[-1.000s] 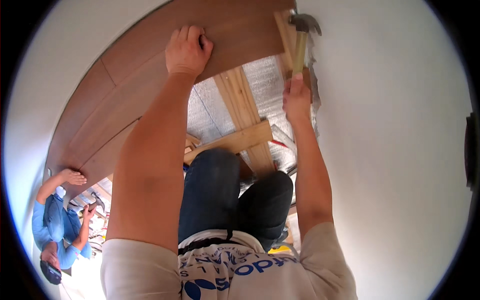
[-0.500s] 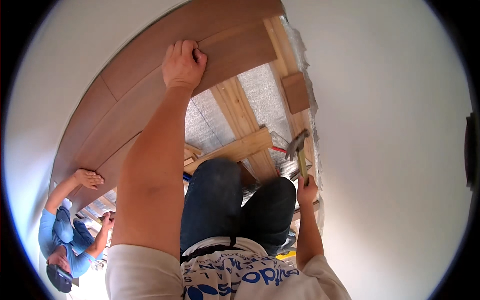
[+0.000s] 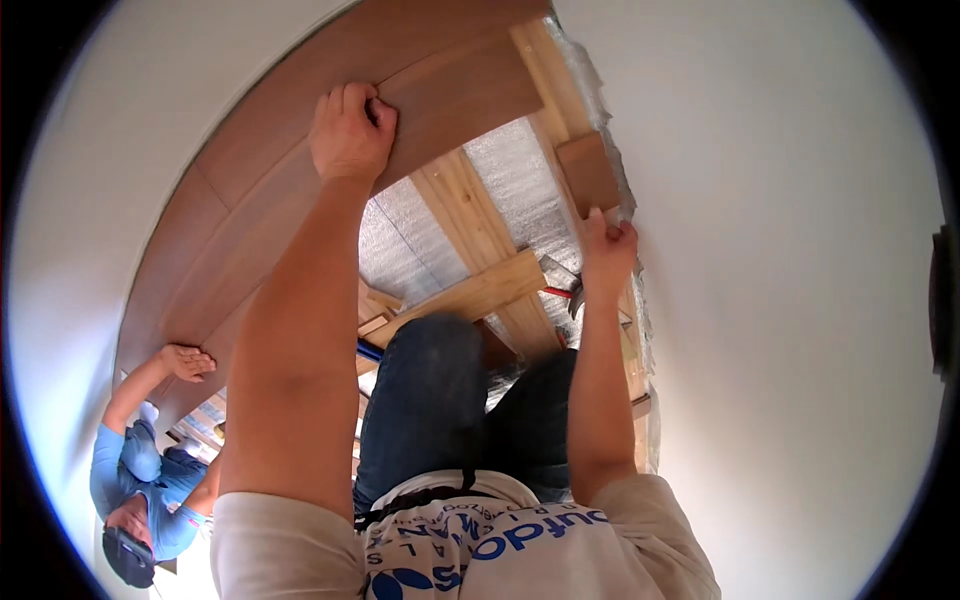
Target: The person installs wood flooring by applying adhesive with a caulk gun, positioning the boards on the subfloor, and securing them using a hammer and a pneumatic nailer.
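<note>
My left hand (image 3: 352, 138) rests as a closed fist on the brown wood floorboards (image 3: 450, 95), near a seam between two planks. My right hand (image 3: 608, 250) is at the near edge of a small brown floorboard offcut (image 3: 588, 172), fingers closed at its edge. That offcut lies on a pale wood batten (image 3: 552, 75) along the right wall. Just left of my right forearm is a claw hammer (image 3: 577, 297), its head showing and its handle hidden behind the arm.
Pale battens (image 3: 455, 195) cross silvery foil underlay (image 3: 395, 235). A loose wooden board (image 3: 470, 298) lies before my knees, with a red-handled tool (image 3: 556, 292) at its end. A co-worker in blue (image 3: 150, 490) kneels at lower left, a hand on the boards. White walls (image 3: 780, 250) stand on both sides.
My right hand has let go of the hammer, now lying beside my forearm, and has moved forward to the small offcut. My left fist stays on the boards.
</note>
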Available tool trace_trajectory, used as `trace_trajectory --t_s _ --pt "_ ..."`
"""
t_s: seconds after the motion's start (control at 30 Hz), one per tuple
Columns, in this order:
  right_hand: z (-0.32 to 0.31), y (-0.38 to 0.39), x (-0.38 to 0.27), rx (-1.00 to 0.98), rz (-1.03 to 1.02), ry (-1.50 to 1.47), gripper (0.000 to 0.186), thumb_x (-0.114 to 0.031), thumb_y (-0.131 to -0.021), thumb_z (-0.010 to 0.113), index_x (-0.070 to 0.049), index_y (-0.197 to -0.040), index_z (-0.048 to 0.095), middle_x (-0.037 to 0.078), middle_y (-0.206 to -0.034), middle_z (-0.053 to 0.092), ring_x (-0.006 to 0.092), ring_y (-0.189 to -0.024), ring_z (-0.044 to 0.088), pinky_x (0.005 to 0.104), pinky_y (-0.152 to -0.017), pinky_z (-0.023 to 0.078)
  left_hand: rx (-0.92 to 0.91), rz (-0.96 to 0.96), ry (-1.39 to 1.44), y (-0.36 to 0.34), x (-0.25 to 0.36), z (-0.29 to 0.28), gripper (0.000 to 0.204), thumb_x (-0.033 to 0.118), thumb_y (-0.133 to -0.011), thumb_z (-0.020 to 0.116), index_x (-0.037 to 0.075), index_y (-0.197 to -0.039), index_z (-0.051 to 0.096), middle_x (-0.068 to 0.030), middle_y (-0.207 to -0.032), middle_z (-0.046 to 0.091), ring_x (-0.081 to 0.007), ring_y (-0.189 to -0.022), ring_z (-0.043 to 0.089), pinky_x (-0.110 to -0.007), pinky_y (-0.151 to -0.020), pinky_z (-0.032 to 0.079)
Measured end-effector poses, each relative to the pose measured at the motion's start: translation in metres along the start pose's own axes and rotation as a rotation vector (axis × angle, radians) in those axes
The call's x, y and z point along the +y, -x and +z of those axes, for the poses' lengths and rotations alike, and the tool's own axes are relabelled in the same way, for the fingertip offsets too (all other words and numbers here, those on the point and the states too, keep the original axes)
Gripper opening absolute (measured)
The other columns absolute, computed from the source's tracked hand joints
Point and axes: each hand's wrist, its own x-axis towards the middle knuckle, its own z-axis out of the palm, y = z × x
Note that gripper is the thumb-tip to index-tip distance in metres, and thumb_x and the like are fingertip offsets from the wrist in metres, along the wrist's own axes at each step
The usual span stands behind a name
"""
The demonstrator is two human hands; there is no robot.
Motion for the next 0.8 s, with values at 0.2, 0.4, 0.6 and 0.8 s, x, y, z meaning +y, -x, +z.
trace_trajectory --t_s 0.2,0.4,0.6,0.8 --pt "0.031 -0.026 -0.038 0.033 0.095 -0.184 0.069 -0.043 -0.086 0.083 0.012 -0.122 0.060 0.015 -0.101 0.069 0.0231 -0.089 0.065 0.0358 -0.080 0.054 -0.022 -0.011 -0.014 -0.001 0.001 0.000 0.011 0.016 -0.084 0.067 0.016 -0.094 0.062 -0.0028 -0.093 0.065 -0.0292 -0.087 0.061 -0.042 -0.076 0.053" --pt "0.029 -0.025 -0.084 -0.180 0.471 -0.964 0.037 -0.032 -0.097 0.076 -0.001 -0.112 0.064 0.004 -0.098 0.066 0.0153 -0.082 0.061 0.0304 -0.077 0.056 -0.027 -0.010 -0.043 -0.001 0.001 -0.003 0.011 0.016 -0.083 0.067 0.017 -0.093 0.062 -0.0020 -0.093 0.066 -0.0288 -0.087 0.062 -0.042 -0.074 0.053" --pt "0.048 -0.025 -0.108 -0.296 0.435 -1.270 0.036 -0.028 -0.101 0.070 -0.004 -0.126 0.060 0.005 -0.115 0.064 0.0175 -0.103 0.060 0.0339 -0.086 0.057 -0.011 0.009 -0.007 -0.003 -0.001 -0.001 0.012 0.015 -0.083 0.068 0.018 -0.093 0.062 -0.0020 -0.091 0.066 -0.0286 -0.085 0.062 -0.041 -0.073 0.054" --pt "0.080 -0.046 -0.146 -0.172 0.312 -1.109 0.041 -0.031 -0.100 0.072 0.003 -0.120 0.062 0.007 -0.102 0.067 0.0164 -0.083 0.063 0.0312 -0.069 0.057 -0.008 0.004 -0.001 -0.004 -0.002 -0.003 0.010 0.015 -0.082 0.068 0.017 -0.091 0.063 -0.0026 -0.090 0.066 -0.0283 -0.085 0.062 -0.041 -0.073 0.054"
